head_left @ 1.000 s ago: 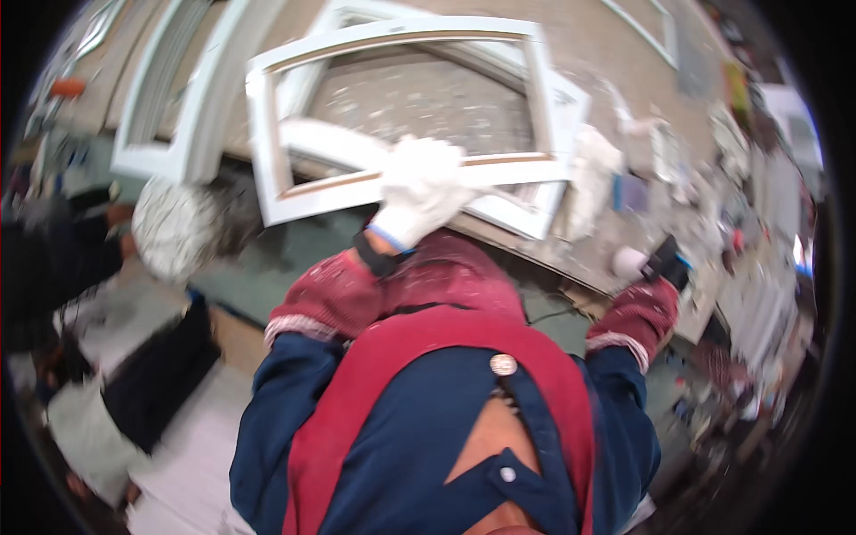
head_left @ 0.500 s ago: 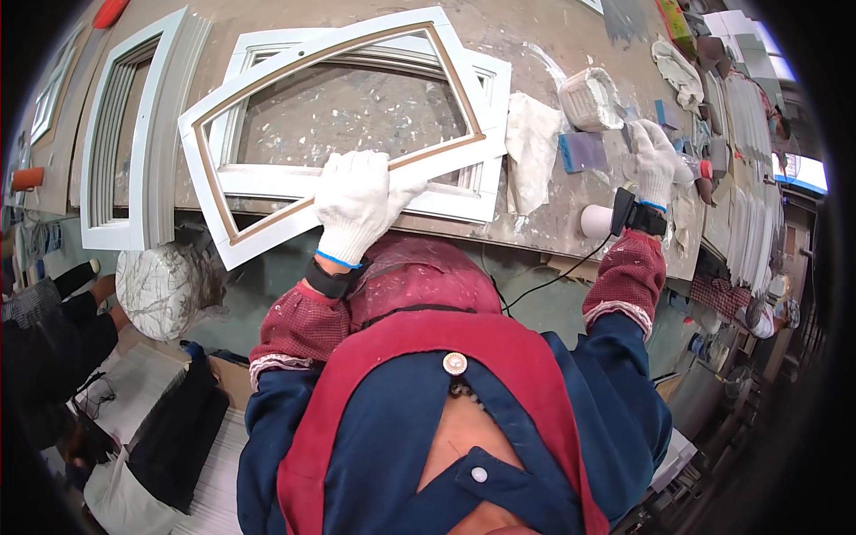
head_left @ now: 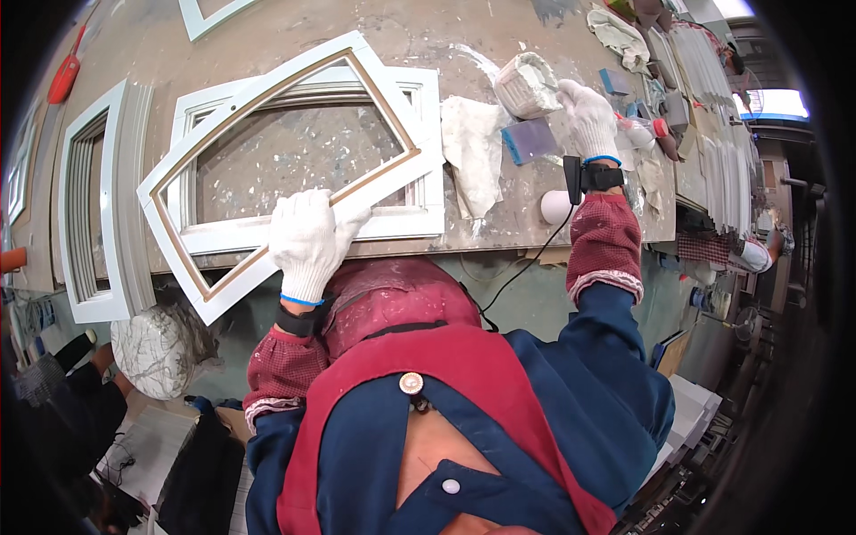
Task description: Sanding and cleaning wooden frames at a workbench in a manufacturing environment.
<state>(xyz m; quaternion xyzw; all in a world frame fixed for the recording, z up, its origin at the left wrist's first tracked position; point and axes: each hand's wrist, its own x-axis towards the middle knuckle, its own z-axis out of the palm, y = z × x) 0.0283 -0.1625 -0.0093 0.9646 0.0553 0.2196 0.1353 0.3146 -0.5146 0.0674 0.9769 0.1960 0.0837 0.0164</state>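
Observation:
My left hand (head_left: 308, 242), in a white knit glove, is closed round the lower bar of a white angled window frame (head_left: 227, 116) with a brown strip along its inner edge. That frame lies tilted across a stack of white rectangular frames (head_left: 401, 223) on the workbench. My right hand (head_left: 590, 120), also gloved, has its fingers drawn together at the right rim of a whitish, crusted tub (head_left: 528, 86). Whatever its fingertips hold is hidden. Below the tub lie a blue-purple block (head_left: 529, 140) and a white cloth (head_left: 471, 152).
More white frames (head_left: 94, 214) stand at the bench's left. A round white object (head_left: 555, 207) sits near the front edge, beside a black cable (head_left: 526, 272) from my right wrist. A small red-capped bottle (head_left: 640, 134) is right of my hand. A wrapped round bundle (head_left: 160, 352) stands below left.
The whole view has shifted, so the bench things appear further left and lower. My right hand has come closer to the tub's rim. My left hand keeps its grip on the angled frame.

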